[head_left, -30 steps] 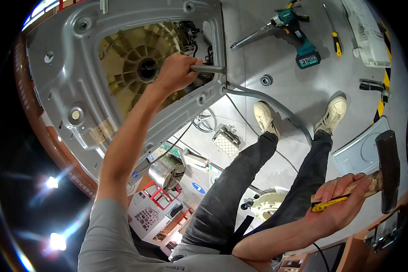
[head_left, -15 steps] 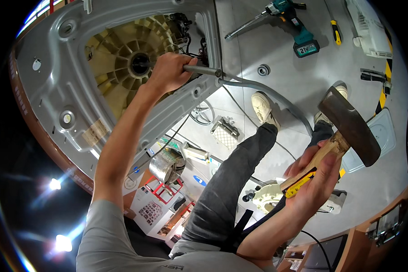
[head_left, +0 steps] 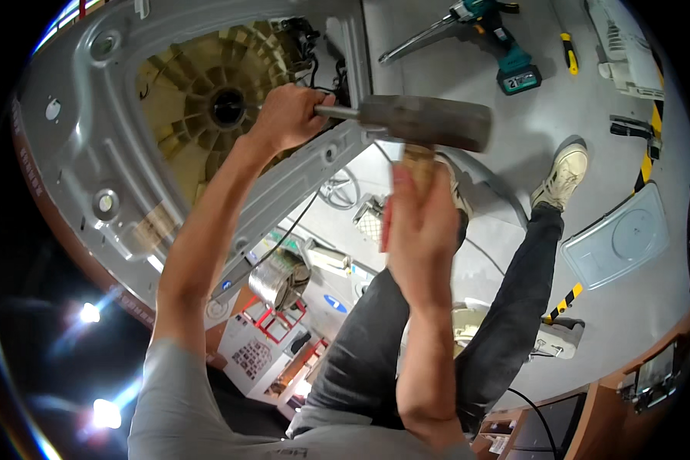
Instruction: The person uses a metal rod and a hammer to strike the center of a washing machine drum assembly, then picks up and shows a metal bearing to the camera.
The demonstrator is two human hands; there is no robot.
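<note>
My left hand (head_left: 290,116) is closed around a metal rod (head_left: 336,112), which points toward the dark central hub (head_left: 227,106) of a yellowish, ribbed plastic tub (head_left: 180,96). The hand hides part of the rod. The tub shows through the opening of a grey sheet-metal housing (head_left: 103,84). My right hand (head_left: 422,230) grips the wooden handle of a sledgehammer (head_left: 429,121), slightly blurred by motion. The hammer's head is at the rod's outer end, covering it; whether they touch I cannot tell.
A teal cordless power tool (head_left: 514,61) with a long shaft and a yellow-black screwdriver (head_left: 570,57) lie on the floor at the far right. A translucent plastic lid (head_left: 617,238) lies at right, beside striped tape (head_left: 566,301). A spoked wheel (head_left: 340,189) and silver cylinder (head_left: 277,280) are below the housing.
My right hand has swung the sledgehammer leftward and up, from the right side to the rod's outer end. The left hand stays on the rod, and the view has shifted slightly.
</note>
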